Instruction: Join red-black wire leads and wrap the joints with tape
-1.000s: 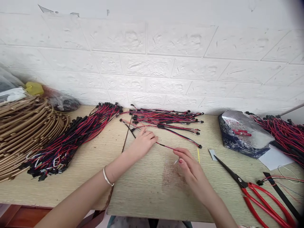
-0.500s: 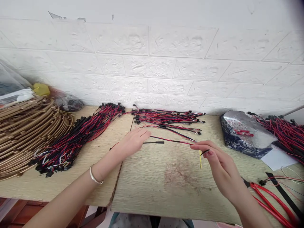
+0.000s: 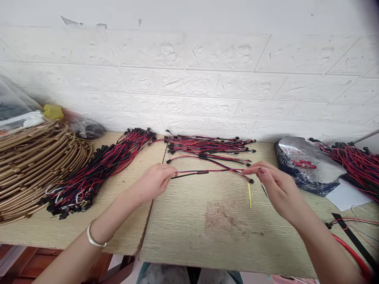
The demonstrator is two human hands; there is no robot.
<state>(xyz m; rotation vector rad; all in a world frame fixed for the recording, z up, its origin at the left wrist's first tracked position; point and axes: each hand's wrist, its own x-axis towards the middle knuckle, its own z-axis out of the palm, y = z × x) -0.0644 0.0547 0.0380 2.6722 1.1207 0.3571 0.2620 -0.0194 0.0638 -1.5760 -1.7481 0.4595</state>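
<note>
A thin red-and-black wire cable (image 3: 219, 170) runs nearly straight between my two hands, just above the table. My left hand (image 3: 158, 179) pinches its left end, the fingertips pressed together. At the other end my right hand (image 3: 274, 187) holds the cable between thumb and index finger. A black sleeved lead (image 3: 191, 174) extends from below my left fingers. Just behind the cable lies a finished-looking wire harness (image 3: 204, 157) with black plugs. A short yellow strip (image 3: 250, 196) lies left of my right hand, and a small dark piece (image 3: 264, 191) shows partly under it.
Wire harnesses are piled (image 3: 210, 144) against the wall, with a larger bundle (image 3: 100, 173) at left beside stacked bamboo hoops (image 3: 44, 169). At right are a foil-lined fabric pouch (image 3: 308, 167), more wires (image 3: 352, 161), a black strip (image 3: 355, 238) and red handles (image 3: 352, 252).
My left hand has drawn left and closed on the cable, which now lies straighter. My right hand has shifted slightly up and right. The red-handled tool is now mostly hidden by my right forearm.
</note>
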